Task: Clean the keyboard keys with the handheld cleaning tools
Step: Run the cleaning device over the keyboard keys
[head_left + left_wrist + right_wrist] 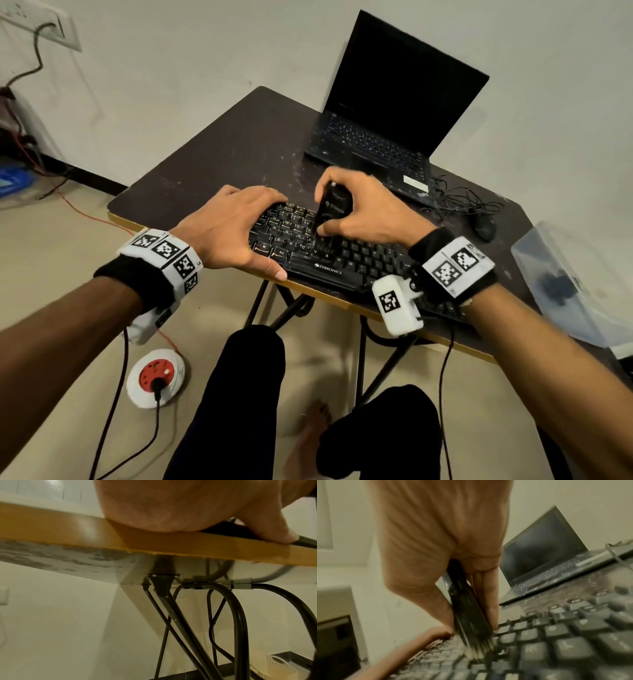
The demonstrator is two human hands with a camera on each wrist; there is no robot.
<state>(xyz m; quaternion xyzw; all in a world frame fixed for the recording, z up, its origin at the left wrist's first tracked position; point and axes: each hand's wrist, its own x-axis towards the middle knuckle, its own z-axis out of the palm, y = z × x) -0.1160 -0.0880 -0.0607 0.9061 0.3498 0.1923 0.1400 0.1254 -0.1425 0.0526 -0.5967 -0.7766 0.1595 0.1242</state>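
A black keyboard [356,253] lies along the front edge of the dark table [212,154]. My left hand [233,226] grips its left end, fingers curled over the far edge and thumb along the near edge [267,527]. My right hand [370,209] holds a black brush [330,212] upright, pinched between thumb and fingers. The pale bristle tips [477,650] press on the dusty keys [565,642] left of the keyboard's middle. Motion blur softens the right wrist view.
An open laptop [387,113] with a dark screen stands behind the keyboard, with a mouse [484,228] and tangled cables [459,198] to its right. A clear plastic box [575,284] sits at the table's right end. A red and white extension reel [156,377] lies on the floor.
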